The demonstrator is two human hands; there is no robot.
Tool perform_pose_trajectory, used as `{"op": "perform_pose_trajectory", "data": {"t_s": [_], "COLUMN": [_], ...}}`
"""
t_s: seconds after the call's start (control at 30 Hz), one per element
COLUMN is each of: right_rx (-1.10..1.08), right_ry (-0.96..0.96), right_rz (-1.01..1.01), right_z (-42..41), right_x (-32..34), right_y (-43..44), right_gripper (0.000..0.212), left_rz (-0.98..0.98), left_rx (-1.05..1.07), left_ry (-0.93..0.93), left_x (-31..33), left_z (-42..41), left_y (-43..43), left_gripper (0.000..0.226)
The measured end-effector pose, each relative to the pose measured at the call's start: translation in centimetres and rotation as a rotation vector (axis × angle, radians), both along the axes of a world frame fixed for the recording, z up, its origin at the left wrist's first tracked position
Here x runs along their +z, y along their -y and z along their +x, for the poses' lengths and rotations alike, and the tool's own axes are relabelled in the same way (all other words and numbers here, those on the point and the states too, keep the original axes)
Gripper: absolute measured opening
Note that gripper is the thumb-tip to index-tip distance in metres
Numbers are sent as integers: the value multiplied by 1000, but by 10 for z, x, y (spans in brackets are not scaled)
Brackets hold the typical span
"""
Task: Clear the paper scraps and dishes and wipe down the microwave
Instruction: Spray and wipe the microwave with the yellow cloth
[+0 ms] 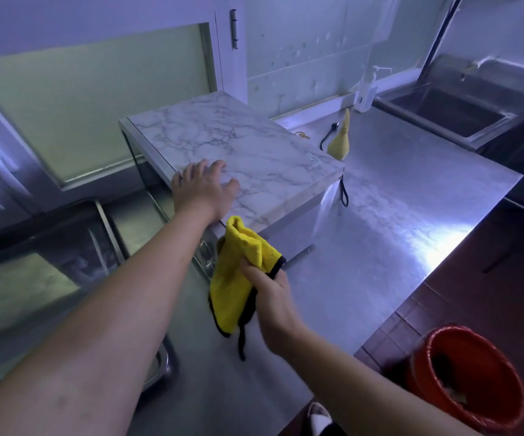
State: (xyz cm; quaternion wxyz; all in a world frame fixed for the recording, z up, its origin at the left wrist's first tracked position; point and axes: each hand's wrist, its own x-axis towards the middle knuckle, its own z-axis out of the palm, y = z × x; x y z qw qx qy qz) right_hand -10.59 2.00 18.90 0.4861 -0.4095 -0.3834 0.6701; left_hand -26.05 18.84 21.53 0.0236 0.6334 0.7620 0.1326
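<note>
the left hand is lying spread, fingers flat on the marble-topped microwave. the right hand is pinching a yellow cloth just below the microwave's near corner, above the table.

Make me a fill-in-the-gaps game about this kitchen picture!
1. The right hand grips a cloth that is mostly ____.
2. The left hand lies flat on the ____ of the microwave.
3. The bucket down on the floor is ____.

Missing words: yellow, top, red.
</note>
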Motion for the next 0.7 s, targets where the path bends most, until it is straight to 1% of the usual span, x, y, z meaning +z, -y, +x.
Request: {"op": "perform_pose_trajectory", "data": {"t_s": [0.07, 0.1, 0.17, 0.23, 0.3, 0.33, 0.4, 0.43, 0.5, 0.57, 0.63, 0.7], "right_rx": [27, 6, -96, -244, -396, -451, -481, -474, -482, -512, -588, -686], "right_ry": [-49, -77, -115, -96, -10, 65, 224, 271, 279, 236, 189, 137], "right_rz": [-123, -196, -322, -341, -267, -208, -84, -42, 20, 56, 103, 153], "right_z": [23, 38, 72, 108, 139, 150, 157, 155, 138, 113, 90, 72], "right_x": [-6, -9, -13, -13, -11, -9, -10, -13, -23, -35, -42, -51], "right_y": [-1, -4, -16, -40, -74, -92, -127, -143, -170, -184, -187, -181], "right_gripper": [21, 22, 28, 25, 14, 14, 21, 27, 37, 46, 55, 56], "left_rz": [-7, -10, -21, -27, -24, -20, -21, -24, -10, 10, 36, 55], "left_rx": [-5, -9, -10, -6, 2, 7, 16, 20, 27, 37, 41, 44], "left_ry": [-4, -3, 8, 12, 11, 11, 11, 12, 20, 34, 40, 45], "left_x": [0, 0, 0, 0, 0, 0, 2, 3, 4, 4, 3, 3], "left_z": [0, 0, -1, -2, -1, -1, -1, -1, 0, 1, 1, 2], "left_y": [1, 1, 1, 0, 0, 0, 1, 2, 2, 2, 1, 2], "left_gripper": [56, 57, 59, 59, 60, 60, 59, 59, 57, 57, 56, 55]}}
